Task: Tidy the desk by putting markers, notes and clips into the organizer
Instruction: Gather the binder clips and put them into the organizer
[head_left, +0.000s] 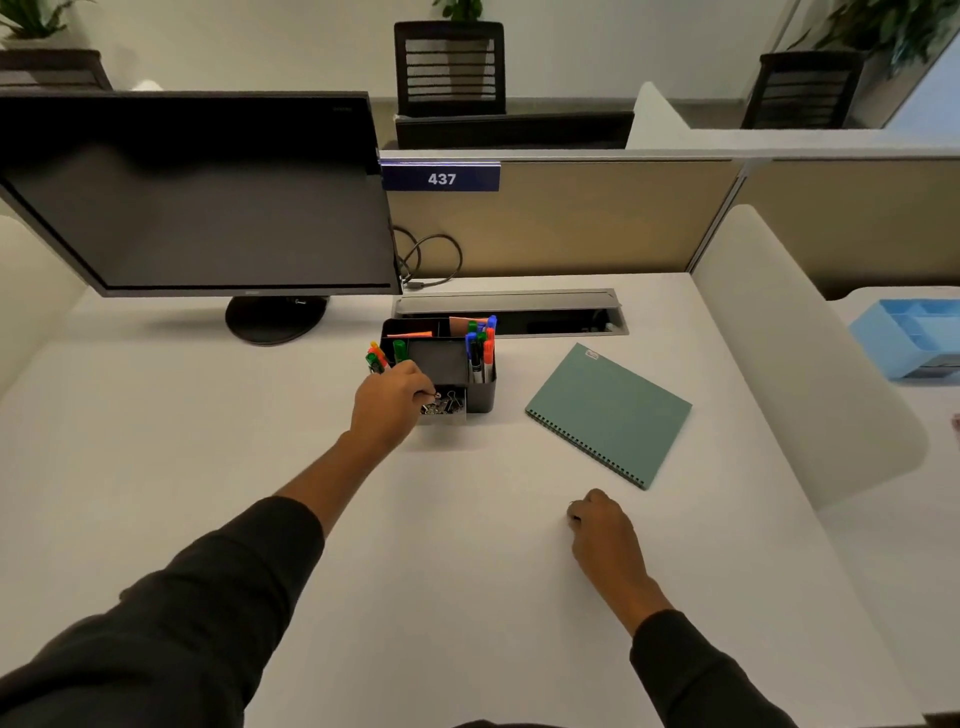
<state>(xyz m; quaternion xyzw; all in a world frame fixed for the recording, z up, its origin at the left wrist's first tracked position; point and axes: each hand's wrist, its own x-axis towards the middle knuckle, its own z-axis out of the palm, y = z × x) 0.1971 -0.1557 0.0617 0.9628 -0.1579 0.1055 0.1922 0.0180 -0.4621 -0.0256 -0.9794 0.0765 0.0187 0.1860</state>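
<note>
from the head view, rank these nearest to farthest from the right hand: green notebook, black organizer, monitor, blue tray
From the right hand:
1. green notebook, just ahead, slightly right.
2. black organizer, ahead and left, by the left hand.
3. blue tray, far right, on the next desk.
4. monitor, far left at the back.

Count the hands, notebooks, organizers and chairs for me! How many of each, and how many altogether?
Hands: 2, left hand and right hand
Notebooks: 1, green notebook
Organizers: 2, black organizer on this desk and blue organizer on the next desk
Chairs: 3, left chair, middle chair, right chair
Total: 8
</note>
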